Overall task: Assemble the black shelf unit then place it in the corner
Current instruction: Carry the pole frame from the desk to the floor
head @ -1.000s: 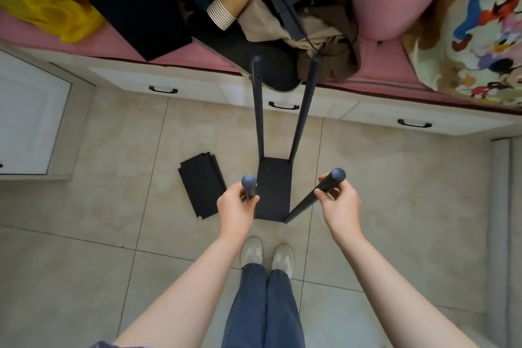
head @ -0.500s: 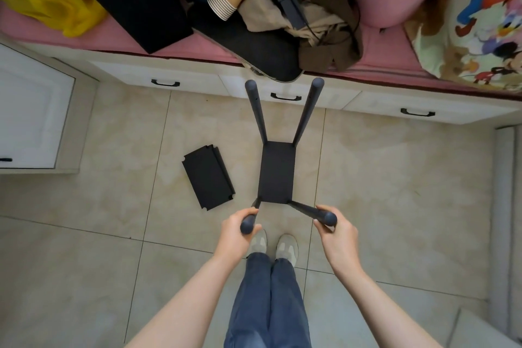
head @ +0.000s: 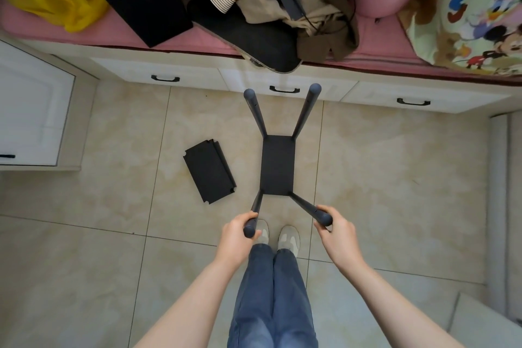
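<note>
The black shelf unit (head: pixel 278 168) stands upright on the tiled floor: one flat rectangular shelf board at the bottom with four round black poles rising from its corners, splaying toward 11, 1, 5 and 7 o'clock. At its 9 o'clock, apart, stacked loose shelf boards (head: pixel 209 170) with notched corners lie flat, skewed.

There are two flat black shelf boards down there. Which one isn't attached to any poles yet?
The loose board lying askew on the floor tiles, left of the frame. The other board has four poles rising from its corners; the hands grip the near two.
</note>
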Motion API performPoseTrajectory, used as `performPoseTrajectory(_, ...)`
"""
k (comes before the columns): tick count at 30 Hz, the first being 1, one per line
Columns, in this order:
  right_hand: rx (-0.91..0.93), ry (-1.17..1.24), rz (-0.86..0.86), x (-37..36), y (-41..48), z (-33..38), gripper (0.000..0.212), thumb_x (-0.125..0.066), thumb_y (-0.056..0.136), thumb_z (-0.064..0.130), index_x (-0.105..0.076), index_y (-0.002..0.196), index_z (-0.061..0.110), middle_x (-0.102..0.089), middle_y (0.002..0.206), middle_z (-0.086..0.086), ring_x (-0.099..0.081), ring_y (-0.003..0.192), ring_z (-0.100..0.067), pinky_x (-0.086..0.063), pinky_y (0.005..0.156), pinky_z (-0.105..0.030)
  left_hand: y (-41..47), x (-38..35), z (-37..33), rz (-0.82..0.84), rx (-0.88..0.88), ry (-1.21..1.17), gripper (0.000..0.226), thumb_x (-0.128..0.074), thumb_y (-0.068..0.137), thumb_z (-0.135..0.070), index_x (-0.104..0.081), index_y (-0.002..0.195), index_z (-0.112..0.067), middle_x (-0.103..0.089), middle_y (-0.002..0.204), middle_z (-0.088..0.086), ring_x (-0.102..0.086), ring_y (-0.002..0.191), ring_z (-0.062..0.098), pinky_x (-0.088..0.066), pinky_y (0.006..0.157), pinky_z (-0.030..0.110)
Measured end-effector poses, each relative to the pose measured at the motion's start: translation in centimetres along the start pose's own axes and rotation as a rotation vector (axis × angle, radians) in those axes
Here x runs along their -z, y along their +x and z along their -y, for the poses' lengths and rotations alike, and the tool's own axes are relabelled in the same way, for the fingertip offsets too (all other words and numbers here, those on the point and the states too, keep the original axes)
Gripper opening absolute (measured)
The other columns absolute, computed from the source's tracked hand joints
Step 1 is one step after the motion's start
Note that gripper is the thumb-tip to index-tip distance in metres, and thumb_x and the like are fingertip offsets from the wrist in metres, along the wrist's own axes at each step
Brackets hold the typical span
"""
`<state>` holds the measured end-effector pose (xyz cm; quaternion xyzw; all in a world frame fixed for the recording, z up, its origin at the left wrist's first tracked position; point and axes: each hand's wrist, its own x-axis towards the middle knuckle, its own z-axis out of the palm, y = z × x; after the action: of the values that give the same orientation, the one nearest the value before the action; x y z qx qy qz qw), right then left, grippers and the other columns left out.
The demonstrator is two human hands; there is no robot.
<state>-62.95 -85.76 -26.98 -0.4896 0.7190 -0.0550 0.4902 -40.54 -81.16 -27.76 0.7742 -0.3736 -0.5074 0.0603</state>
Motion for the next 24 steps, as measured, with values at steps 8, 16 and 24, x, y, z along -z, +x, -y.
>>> performPoseTrajectory(8, 0.050, -0.154, 0.073, 1.6, -1.5, 2.2, 0.046, -0.058, 0.097, 0.011, -0.048, 0.141, 0.011, -0.056, 0.136, -0.003, -0.052, 0.126, -0.021, -0.037, 0.100, -0.023, -1.7, 1.6, -0.6, -0.003, -0.072, 0.062, 0.040, -0.070, 0.092, -0.009, -0.065, 0.131, -0.018, -0.065, 0.128, -0.002, -0.058, 0.119, 0.013, -0.039, 0.095, 0.014)
performPoseTrajectory(16, 0.205, -0.434, 0.101, 4.2, -5.6, 6.0, 0.047, -0.048, 0.100, 0.016, -0.039, 0.146, 0.009, -0.050, 0.141, -0.009, -0.046, 0.132, -0.025, -0.037, 0.107, -0.034, -6.0, 4.6, -2.1, -0.053, -0.127, 0.050, 0.029, -0.061, 0.098, -0.011, -0.067, 0.125, -0.020, -0.064, 0.120, -0.005, -0.057, 0.104, 0.009, -0.042, 0.091, 0.019)
performPoseTrajectory(24, 0.403, -0.702, 0.201, 3.2, -10.0, 10.9, 0.038, -0.043, 0.101, 0.017, -0.047, 0.138, 0.010, -0.054, 0.131, -0.009, -0.046, 0.125, -0.027, -0.040, 0.099, -0.033, -12.7, 8.0, -1.0, -0.222, -0.091, -0.050, 0.029, -0.056, 0.100, -0.016, -0.065, 0.127, -0.020, -0.065, 0.111, -0.004, -0.061, 0.103, 0.014, -0.050, 0.092, 0.030)
